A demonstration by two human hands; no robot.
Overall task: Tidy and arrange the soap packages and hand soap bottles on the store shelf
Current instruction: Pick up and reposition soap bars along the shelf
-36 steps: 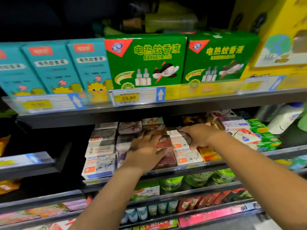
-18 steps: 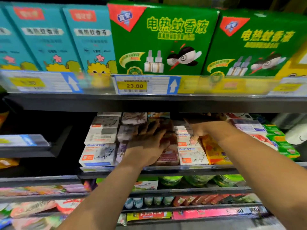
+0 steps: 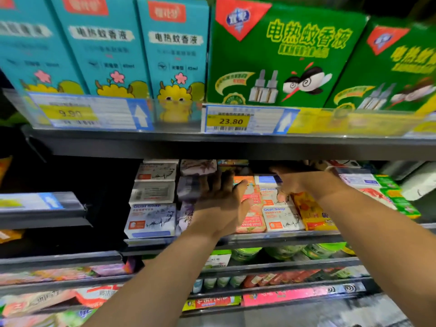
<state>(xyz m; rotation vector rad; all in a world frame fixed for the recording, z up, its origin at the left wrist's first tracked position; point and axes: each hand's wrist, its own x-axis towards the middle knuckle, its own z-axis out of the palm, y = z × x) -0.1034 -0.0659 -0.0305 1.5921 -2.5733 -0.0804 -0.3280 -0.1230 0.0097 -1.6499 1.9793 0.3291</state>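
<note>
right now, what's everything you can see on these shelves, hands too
teal cardboard boxes: three, teal, top shelf left
green cardboard boxes: two, green, top shelf right
price tags: two readable, yellow on white, top shelf rail
white goat soap boxes: several, white, middle shelf, left stack and centre column
pink goat soap boxes: a column, pink, between the hands
purple soap packages: a few, purple, beside the left hand
yellow soap package: one, yellow, right of the white column
green packages: some, green, middle shelf far right
left hand: fingers spread, over the packages
right hand: fingertips on a white box, grip unclear
</note>
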